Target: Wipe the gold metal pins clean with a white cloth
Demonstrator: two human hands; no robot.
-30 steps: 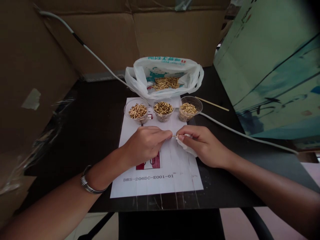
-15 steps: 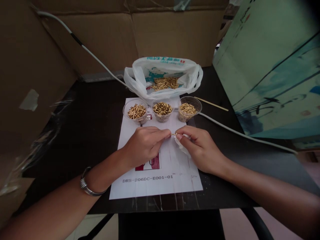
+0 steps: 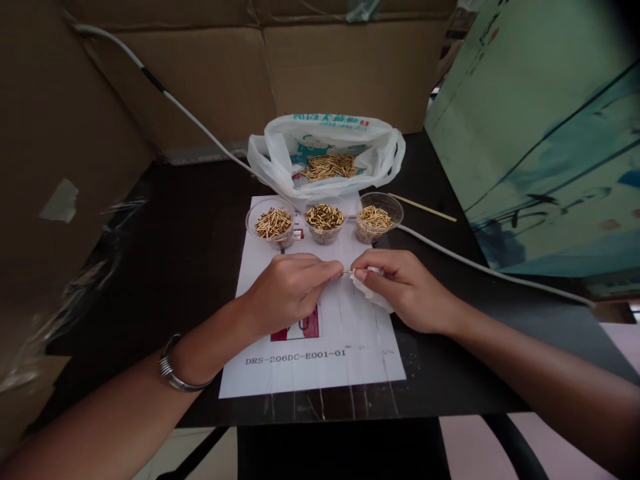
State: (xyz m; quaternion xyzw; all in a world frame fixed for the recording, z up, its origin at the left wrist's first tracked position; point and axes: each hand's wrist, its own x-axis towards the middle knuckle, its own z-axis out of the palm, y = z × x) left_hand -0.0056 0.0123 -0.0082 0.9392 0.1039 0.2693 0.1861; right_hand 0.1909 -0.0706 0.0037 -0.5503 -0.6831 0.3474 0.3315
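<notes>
Between my two hands, over the printed sheet [image 3: 300,377], runs a thin gold metal pin [image 3: 348,272]. My left hand [image 3: 293,287] pinches its left end between thumb and forefinger. At the other end, my right hand [image 3: 407,287] is closed on a crumpled white tissue [image 3: 373,293], with thumb and forefinger at the pin's tip. Just beyond the hands stand three clear plastic cups of small gold metal pieces: a left cup [image 3: 273,227], a middle cup [image 3: 325,223] and a right cup [image 3: 376,223]. Whether the pin is one piece or two joined ones cannot be seen.
A white plastic bag [image 3: 330,133] holding more gold pins [image 3: 333,167] lies open behind the cups. A thin wooden stick [image 3: 425,208] and a white cable [image 3: 490,272] lie on the dark table [image 3: 165,280]. Cardboard [image 3: 350,73] encloses the back and left; a painted panel [image 3: 555,153] stands right.
My right hand has shifted slightly right and the tissue in it has turned a little. My left hand keeps its place on the pin.
</notes>
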